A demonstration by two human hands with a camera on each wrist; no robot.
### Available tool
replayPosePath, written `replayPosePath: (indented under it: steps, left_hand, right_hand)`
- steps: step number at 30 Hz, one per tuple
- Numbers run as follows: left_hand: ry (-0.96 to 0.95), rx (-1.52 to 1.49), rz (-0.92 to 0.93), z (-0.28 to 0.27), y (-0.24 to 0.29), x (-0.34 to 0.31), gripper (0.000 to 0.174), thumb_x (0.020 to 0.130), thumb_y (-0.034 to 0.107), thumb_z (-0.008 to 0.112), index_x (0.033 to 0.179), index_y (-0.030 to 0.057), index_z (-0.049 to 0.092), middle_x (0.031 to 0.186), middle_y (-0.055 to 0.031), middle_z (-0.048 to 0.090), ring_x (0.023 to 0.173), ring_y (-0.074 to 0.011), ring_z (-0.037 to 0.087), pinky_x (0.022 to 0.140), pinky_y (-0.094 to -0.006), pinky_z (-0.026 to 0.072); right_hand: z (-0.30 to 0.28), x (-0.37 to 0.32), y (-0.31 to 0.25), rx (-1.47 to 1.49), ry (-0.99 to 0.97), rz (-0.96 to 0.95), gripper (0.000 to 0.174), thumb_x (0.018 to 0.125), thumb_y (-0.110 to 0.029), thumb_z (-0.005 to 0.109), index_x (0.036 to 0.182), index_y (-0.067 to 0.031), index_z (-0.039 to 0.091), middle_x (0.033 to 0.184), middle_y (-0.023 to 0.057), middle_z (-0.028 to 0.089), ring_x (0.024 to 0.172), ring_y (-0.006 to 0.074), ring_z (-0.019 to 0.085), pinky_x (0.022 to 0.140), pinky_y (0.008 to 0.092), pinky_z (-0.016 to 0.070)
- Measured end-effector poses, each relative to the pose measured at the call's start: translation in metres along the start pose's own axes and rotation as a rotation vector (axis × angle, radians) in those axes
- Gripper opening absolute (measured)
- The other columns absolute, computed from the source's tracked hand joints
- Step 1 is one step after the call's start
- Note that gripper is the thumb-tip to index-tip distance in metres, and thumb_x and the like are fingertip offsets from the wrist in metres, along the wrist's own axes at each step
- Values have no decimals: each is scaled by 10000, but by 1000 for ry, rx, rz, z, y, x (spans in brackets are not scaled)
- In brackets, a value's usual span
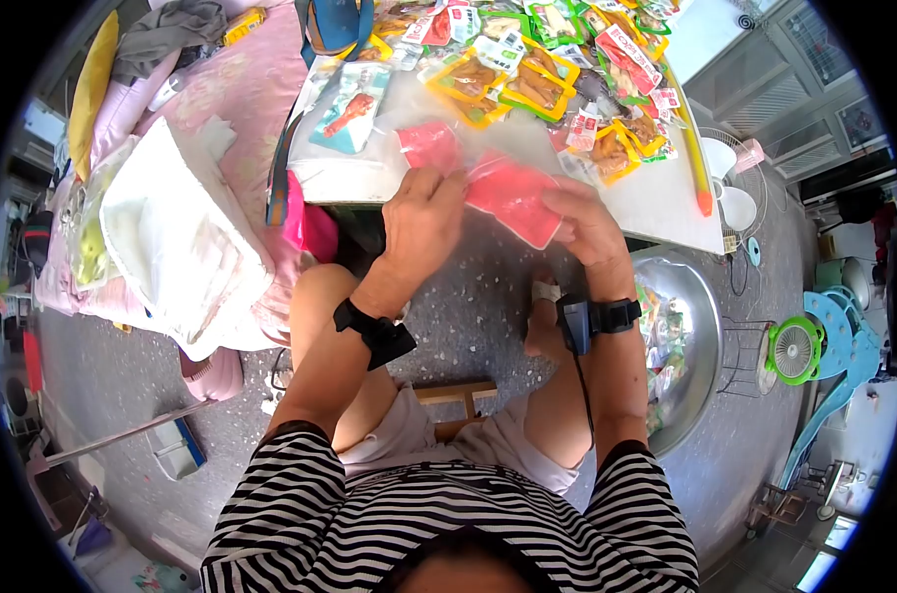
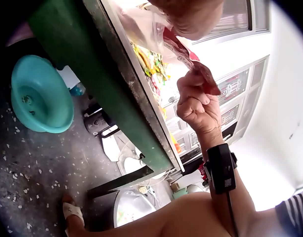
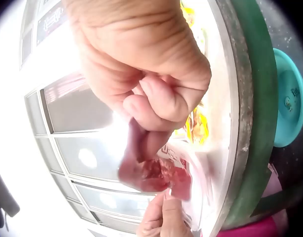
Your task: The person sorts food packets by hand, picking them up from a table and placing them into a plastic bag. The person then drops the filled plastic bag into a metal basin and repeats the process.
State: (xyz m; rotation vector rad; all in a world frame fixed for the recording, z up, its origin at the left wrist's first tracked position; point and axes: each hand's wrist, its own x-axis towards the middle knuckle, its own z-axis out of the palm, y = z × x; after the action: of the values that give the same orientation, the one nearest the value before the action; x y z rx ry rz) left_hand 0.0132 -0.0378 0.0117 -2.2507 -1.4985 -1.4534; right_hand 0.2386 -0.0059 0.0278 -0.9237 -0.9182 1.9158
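A red plastic food packet with a clear, shiny film is held up over the table's front edge. My left hand pinches its left end between thumb and fingers. At the other end, my right hand grips it with curled fingers. Another red piece shows just beyond the left knuckles. In the right wrist view, dark red contents show through the packet, the left fingertips pinching its lower edge. A pale blue packet lies on the table left of the hands.
Several yellow-edged food packets are heaped at the back of the white table. A metal basin holding packets stands on the floor at right. White bags lie on the pink bed at left. Under the table is a teal basin.
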Motion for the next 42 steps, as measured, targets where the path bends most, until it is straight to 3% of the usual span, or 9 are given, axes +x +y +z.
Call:
replayPosePath:
  steps: [5, 9, 10, 16, 26, 32, 35, 39, 42]
  left_hand:
    - [-14, -76, 20, 1, 4, -1, 229, 744, -7, 648, 971, 18, 669, 746, -100, 537, 689, -279, 569, 582, -370, 479]
    - [25, -120, 18, 3, 5, -2, 208, 758, -6, 642, 964, 17, 669, 748, -110, 547, 692, -289, 573, 582, -377, 477]
    - [42, -122, 16, 3, 4, -1, 201, 762, -3, 642, 961, 17, 669, 748, -113, 548, 690, -292, 573, 580, -379, 476]
    - [-17, -120, -91, 4, 3, -2, 137, 798, 15, 633, 931, 14, 666, 755, -131, 552, 667, -308, 571, 576, -390, 464]
    - [-6, -150, -53, 10, -4, -3, 88, 835, 2, 577, 907, 6, 627, 779, -163, 566, 689, -353, 582, 593, -411, 467]
    - [-31, -107, -96, 10, -14, -3, 83, 861, 17, 558, 914, -5, 619, 763, -176, 561, 679, -362, 580, 592, -424, 456]
    - [-87, -87, -108, 10, -12, -2, 89, 860, 15, 560, 921, -12, 618, 796, -188, 584, 705, -373, 591, 616, -425, 466]
    - [-163, 10, -107, 10, -15, -3, 249, 831, 72, 621, 1069, 4, 598, 926, -193, 633, 793, -382, 618, 675, -439, 492]
    - [-221, 111, -88, 9, -16, -2, 356, 811, 120, 659, 1139, 13, 571, 990, -191, 634, 846, -379, 622, 706, -444, 503]
  right_hand:
    - [34, 13, 19, -186, 24, 13, 137, 889, -103, 613, 991, -18, 648, 737, -25, 596, 542, 14, 442, 462, 163, 302]
    - [41, 36, 40, -288, -117, 27, 189, 870, -98, 601, 1032, -8, 637, 862, 32, 639, 645, 76, 553, 507, 190, 408]
    - [44, 38, 39, -203, -156, 31, 184, 859, -76, 590, 1021, 4, 621, 913, 67, 643, 729, 130, 612, 573, 232, 504]
    - [69, 38, 53, -200, 236, -235, 148, 855, -33, 577, 991, 18, 609, 933, 112, 645, 820, 202, 667, 665, 306, 584]
    - [71, 60, 69, -371, 331, -256, 186, 825, 7, 504, 658, 9, 588, 565, 49, 555, 467, 128, 546, 385, 268, 422]
    - [69, 51, 66, 29, -38, -117, 124, 919, -87, 496, 946, -6, 586, 770, 41, 612, 665, 113, 612, 484, 239, 489]
    - [55, 43, 56, -262, -81, -154, 184, 926, -139, 522, 1019, 4, 591, 779, 56, 647, 620, 107, 607, 472, 225, 473]
    - [34, 3, -9, -449, 173, -74, 282, 912, -199, 558, 1081, 22, 608, 834, 100, 701, 540, 90, 585, 456, 204, 439]
    - [-7, 3, -51, -429, 498, -254, 241, 907, -219, 569, 1001, -15, 656, 774, 74, 698, 532, 70, 551, 428, 210, 393]
